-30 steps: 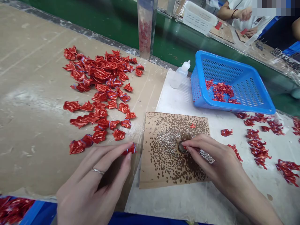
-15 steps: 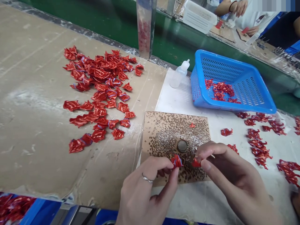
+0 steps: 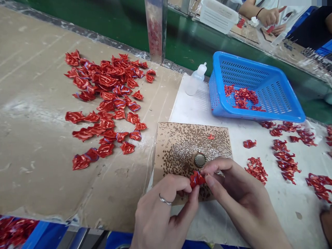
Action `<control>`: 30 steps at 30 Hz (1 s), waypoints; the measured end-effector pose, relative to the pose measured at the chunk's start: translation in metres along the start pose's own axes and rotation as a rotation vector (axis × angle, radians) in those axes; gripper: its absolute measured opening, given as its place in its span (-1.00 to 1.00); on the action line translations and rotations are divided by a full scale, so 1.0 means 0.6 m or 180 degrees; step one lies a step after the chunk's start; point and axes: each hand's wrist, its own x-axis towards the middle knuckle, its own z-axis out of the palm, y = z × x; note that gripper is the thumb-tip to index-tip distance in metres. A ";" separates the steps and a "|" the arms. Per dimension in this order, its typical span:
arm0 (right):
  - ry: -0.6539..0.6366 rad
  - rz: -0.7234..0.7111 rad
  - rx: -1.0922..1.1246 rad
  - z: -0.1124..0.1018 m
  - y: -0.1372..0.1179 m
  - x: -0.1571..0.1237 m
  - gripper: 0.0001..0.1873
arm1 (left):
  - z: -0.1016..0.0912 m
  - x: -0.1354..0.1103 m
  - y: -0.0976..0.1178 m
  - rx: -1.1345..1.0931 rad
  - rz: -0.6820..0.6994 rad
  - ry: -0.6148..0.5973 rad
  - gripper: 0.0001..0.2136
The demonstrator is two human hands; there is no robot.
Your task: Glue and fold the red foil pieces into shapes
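Note:
My left hand [image 3: 162,211], with a ring on one finger, pinches a glossy red moulded piece [image 3: 196,179] with bluish edges between thumb and fingertips. My right hand [image 3: 233,190] is closed at the fingertips on a small red part, mostly hidden, brought against the right side of that piece. Whether the two are joined, I cannot tell. Both hands are over a cardboard sheet [image 3: 166,138] covered in dark, shiny spots. Just beyond my fingertips sits a round crimped metal cap [image 3: 200,160]. One small red bit [image 3: 211,137] lies farther back on the sheet.
Many red pieces [image 3: 106,79] are heaped on the left. A squeeze bottle [image 3: 195,81] stands beside a blue basket [image 3: 256,116] holding small red parts. More small parts [image 3: 256,170] lie at right. A metal post [image 3: 156,34] rises behind; a co-worker's hands [image 3: 271,19] are beyond.
My right hand has moved left, carrying its small red part from a gap away up to the piece in my left hand. The view has shifted slightly.

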 end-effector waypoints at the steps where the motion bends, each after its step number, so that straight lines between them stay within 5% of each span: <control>1: 0.0007 -0.0012 0.0006 0.002 0.000 0.000 -0.87 | 0.000 0.000 0.000 0.0004 0.0004 -0.0006 -0.86; 19: 0.0301 -0.0026 -0.0206 0.007 0.008 -0.005 -0.90 | 0.010 0.007 0.001 -0.0057 0.0440 -0.0319 -0.80; 22: 0.0697 -0.0167 -0.0581 -0.032 0.016 -0.002 -0.95 | -0.009 0.015 -0.003 0.0231 0.0411 -0.0478 -0.94; 26: 0.1784 -0.0148 -0.1542 -0.118 0.048 0.007 -0.86 | -0.061 0.013 -0.030 0.0701 0.0157 -0.0169 -0.92; 30: 0.1955 0.0034 -0.2110 -0.163 0.077 0.025 -0.79 | -0.096 0.003 -0.082 0.0988 -0.0273 0.0312 -0.86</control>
